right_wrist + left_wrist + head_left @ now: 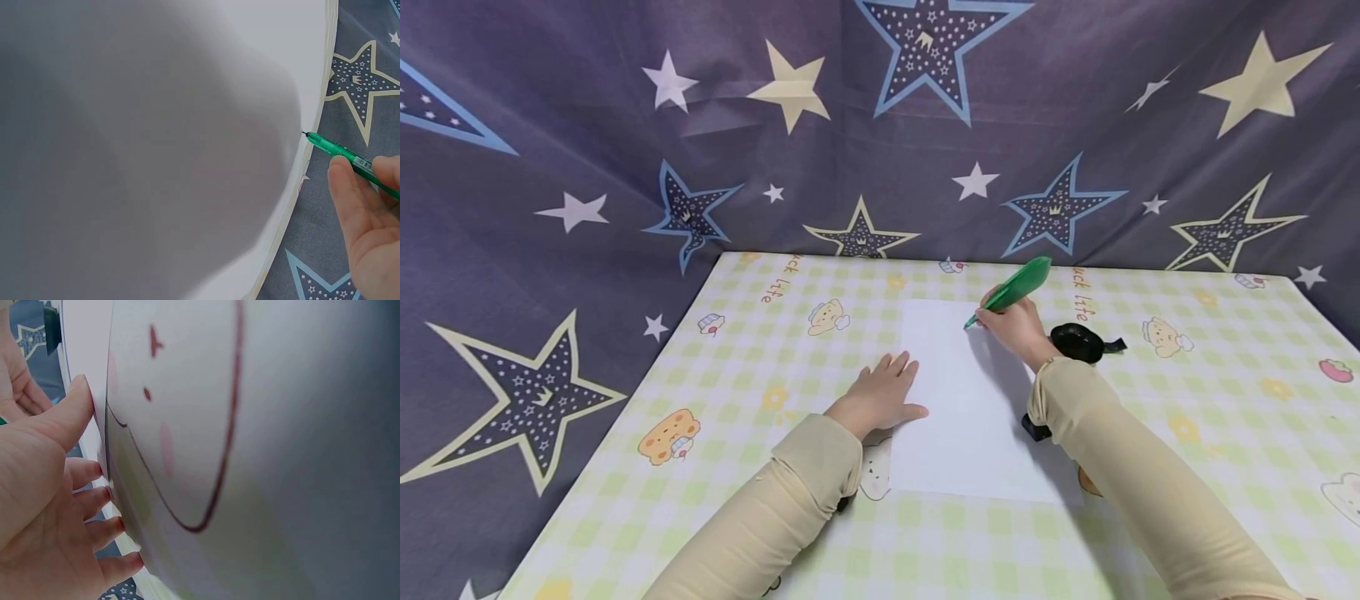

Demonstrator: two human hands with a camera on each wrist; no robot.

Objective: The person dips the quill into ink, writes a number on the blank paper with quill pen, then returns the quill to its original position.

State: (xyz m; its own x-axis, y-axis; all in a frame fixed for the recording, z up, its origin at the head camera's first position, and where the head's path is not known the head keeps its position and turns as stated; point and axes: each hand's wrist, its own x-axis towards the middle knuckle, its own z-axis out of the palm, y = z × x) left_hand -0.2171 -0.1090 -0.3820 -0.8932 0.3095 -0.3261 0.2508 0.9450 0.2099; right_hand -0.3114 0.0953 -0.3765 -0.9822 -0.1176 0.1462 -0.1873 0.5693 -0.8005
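Note:
A white sheet of paper [955, 417] lies on the checked tablecloth. My left hand [880, 396] rests at the sheet's left edge, fingers spread and thumb over the paper; the left wrist view shows those fingers [94, 534] straight along the edge. Near the top of the sheet, my right hand [1017, 327] pinches a green pen [1018, 283] with a broad, leaf-like upper end. The pen slants, its tip down at the paper. In the right wrist view, the dark point of the pen [340, 151] is right at the white surface, thumb and fingers around the barrel.
A round black object [1077, 342] with a short strap is beside my right wrist, and a smaller black piece [1036, 427] shows by the right cuff. Behind the table's far edge hangs a dark curtain [895, 158] printed with stars. The tablecloth [700, 492] carries cartoon prints.

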